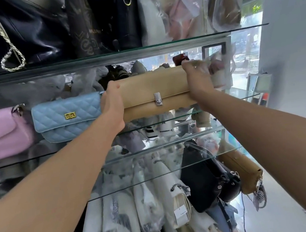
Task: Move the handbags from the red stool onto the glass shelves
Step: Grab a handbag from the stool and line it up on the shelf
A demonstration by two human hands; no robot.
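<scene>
Clasp handbag (154,88) is between the hands, left hand (112,101) on one end, right hand (197,79) on the other, just right of the quilted handbag (67,116) on the glass shelf (19,161). Flap handbag (2,132) sits further left.

The tan handbag (154,88) I hold looks like smooth, matt leather, with a ribbed, shiny silver metal clasp (158,99). The blue handbag (67,116) is quilted with a soft sheen and has a gold metal clasp (70,115); the pink handbag (0,132) is smooth. The glass shelf (140,50) is clear and polished, the black bag (28,31) glossy, and other bags sit in crinkled clear plastic (183,6).
</scene>
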